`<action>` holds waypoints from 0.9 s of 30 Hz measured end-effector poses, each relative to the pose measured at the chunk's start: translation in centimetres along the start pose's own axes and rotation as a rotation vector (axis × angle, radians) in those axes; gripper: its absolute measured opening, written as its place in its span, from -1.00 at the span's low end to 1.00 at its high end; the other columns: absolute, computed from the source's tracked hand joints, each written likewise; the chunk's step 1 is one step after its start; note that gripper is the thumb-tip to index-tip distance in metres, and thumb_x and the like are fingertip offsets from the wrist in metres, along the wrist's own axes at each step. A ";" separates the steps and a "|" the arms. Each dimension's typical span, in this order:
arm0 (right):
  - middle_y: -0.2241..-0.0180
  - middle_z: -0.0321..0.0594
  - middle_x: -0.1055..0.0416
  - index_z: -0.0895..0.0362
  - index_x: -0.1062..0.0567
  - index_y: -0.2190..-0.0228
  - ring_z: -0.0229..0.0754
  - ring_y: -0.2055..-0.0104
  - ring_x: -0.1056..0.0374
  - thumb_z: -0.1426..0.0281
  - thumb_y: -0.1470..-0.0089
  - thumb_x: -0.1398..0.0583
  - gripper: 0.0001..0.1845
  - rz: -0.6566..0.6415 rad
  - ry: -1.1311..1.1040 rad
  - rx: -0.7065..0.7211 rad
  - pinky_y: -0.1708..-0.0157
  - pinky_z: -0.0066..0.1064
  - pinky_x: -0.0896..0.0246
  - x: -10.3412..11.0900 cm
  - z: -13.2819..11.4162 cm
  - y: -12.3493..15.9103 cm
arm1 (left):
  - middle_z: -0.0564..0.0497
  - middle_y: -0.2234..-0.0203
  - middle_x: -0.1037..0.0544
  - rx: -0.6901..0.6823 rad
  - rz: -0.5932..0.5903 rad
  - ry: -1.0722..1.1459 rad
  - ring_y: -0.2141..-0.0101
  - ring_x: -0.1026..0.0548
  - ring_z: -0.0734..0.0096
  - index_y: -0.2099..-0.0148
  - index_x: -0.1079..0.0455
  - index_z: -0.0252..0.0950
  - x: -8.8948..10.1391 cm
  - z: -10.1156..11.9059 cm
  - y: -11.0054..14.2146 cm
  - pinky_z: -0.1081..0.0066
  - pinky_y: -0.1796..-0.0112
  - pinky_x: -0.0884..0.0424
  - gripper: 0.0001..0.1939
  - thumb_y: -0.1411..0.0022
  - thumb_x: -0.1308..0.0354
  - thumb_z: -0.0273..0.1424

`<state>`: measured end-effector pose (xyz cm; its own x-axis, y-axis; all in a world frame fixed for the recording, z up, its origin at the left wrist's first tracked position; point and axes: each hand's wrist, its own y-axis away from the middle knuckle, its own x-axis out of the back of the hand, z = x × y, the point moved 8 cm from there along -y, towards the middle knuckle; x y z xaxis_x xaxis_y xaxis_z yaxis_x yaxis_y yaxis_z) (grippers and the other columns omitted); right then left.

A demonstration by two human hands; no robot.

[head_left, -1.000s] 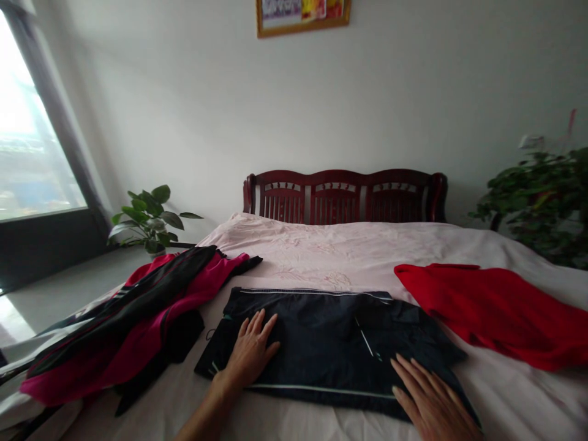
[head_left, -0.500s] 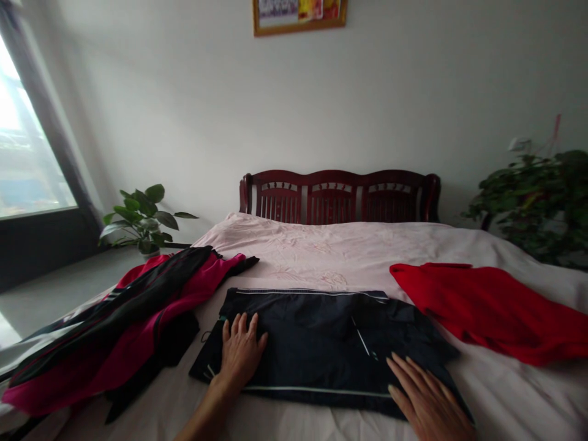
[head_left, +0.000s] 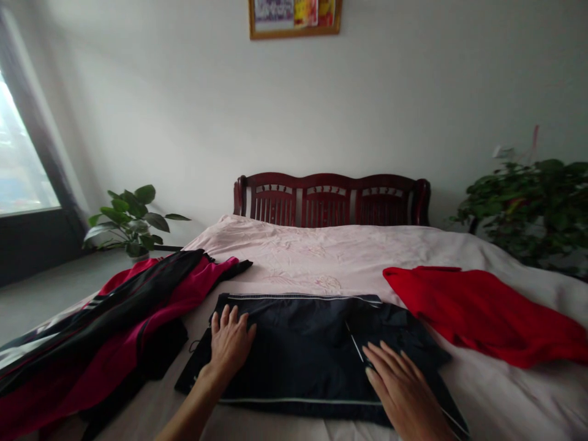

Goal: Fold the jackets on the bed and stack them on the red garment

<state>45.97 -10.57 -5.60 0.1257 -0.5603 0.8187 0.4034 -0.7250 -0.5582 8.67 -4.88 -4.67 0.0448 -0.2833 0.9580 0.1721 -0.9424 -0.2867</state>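
Note:
A dark navy garment (head_left: 303, 349) with thin white piping lies folded flat on the pale pink bedsheet (head_left: 349, 251) in front of me. My left hand (head_left: 229, 343) rests flat on its left part, fingers stretched out and slightly spread. My right hand (head_left: 404, 392) lies flat on its right part near the front edge, fingers extended. Neither hand grips anything.
A crumpled magenta and black garment (head_left: 124, 318) lies at the left of the bed, a red garment (head_left: 478, 312) at the right. A dark wooden headboard (head_left: 331, 199) stands against the wall. Potted plants stand at the left (head_left: 128, 220) and right (head_left: 533, 202).
My right hand has slid left and further onto the navy garment. My left hand shifted slightly left, fingers closer together. The view has turned a little to the left.

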 end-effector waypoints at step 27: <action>-0.39 0.01 0.03 0.22 -0.10 -0.34 0.03 -0.43 0.15 0.07 -0.34 0.21 -0.28 -0.363 -0.018 -0.475 -0.34 0.09 0.37 -12.3 6.1 -9.7 | -0.19 -0.39 -0.10 -0.011 -0.115 -0.061 -0.38 0.02 -0.02 -0.42 -0.06 -0.06 -4.5 -1.6 -5.1 -0.28 -0.20 0.02 -0.38 -0.39 0.22 -0.03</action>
<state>45.99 5.81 -9.47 0.0733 -0.2395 0.9681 -0.0259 -0.9709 -0.2382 5.97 0.90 -7.58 0.0856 -0.1621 0.9831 0.1687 -0.9701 -0.1746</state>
